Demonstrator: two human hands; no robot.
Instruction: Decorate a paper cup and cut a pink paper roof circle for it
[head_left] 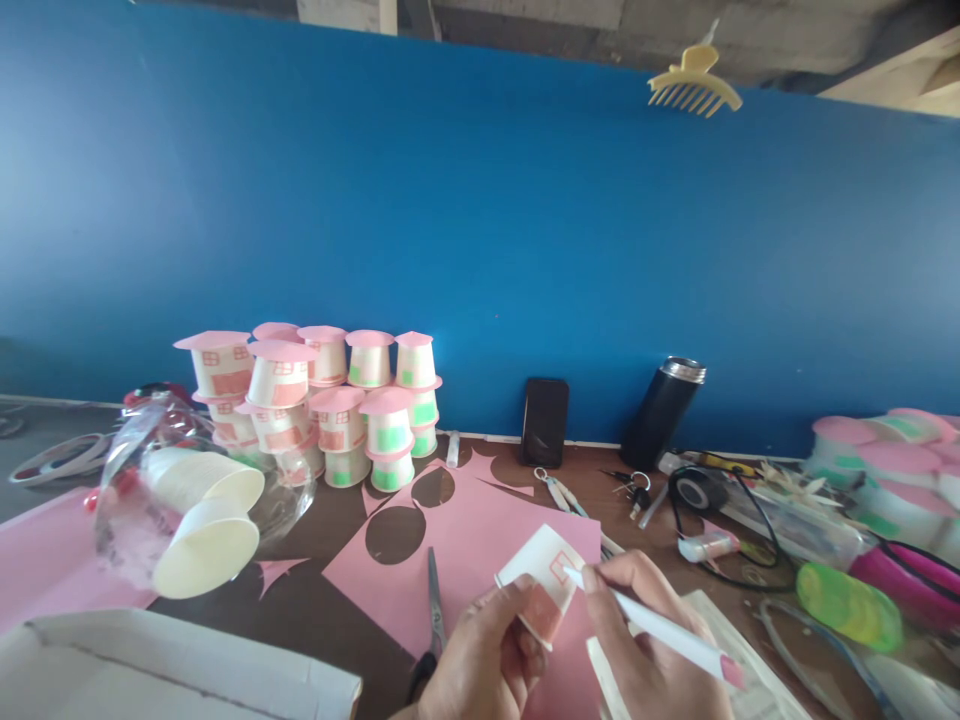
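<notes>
My left hand (487,650) grips a white paper cup (531,558), tilted, with a red-coloured block and a small square outline in red on its side. In my right hand (652,640) is a white marker (667,632) with a pink end. Its tip meets the cup at the square outline, or is very close to it. Under both hands lies a pink paper sheet (465,530) with round holes cut out. Scissors (435,610) lie beside my left hand, their handles partly hidden.
Decorated cups with pink paper tops (281,380) stand stacked at the back left. Plain cups (210,550) lie in a clear plastic bag. A phone (544,422) and black flask (664,410) lean by the blue wall. Cluttered cables (772,580) and a white box (187,660) flank the hands.
</notes>
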